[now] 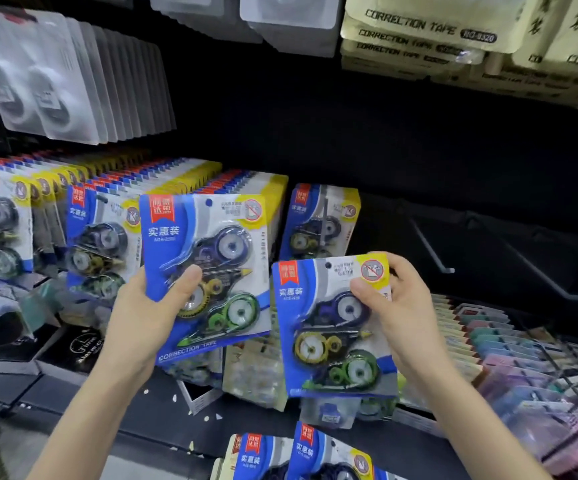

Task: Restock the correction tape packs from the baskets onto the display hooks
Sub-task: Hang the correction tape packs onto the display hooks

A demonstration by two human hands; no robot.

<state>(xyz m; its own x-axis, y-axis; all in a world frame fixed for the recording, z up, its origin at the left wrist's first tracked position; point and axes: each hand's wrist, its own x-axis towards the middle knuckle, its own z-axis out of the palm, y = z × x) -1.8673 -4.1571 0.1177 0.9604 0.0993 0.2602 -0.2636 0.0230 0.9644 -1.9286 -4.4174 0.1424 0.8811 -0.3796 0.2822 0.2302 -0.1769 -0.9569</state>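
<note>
Hanging in long, tightly filled rows, the blue correction tape packs (83, 216) took up the left part of the display, so that stretch looked finished. Just to their right one hook carried only a short row (318, 220), and further right two bare hooks (431, 247) stood out from the dark back panel, so a good share of the work seemed to remain. The left hand (142, 317) gripped one pack (211, 265) by its lower left edge, thumb across the face and the rest wrapped behind, holding it upright in front of the full rows. The right hand (405, 306) held a second pack (332, 327) lower down and just beside the first, its fingers (400, 268) and thumb pinching the upper right corner. Neither was on a hook yet. Spare packs (301, 455) of the same kind lay at the bottom edge of the view; whether they sat in a basket could not be told. The hang hole (328, 266) of the second pack was unobstructed.
</note>
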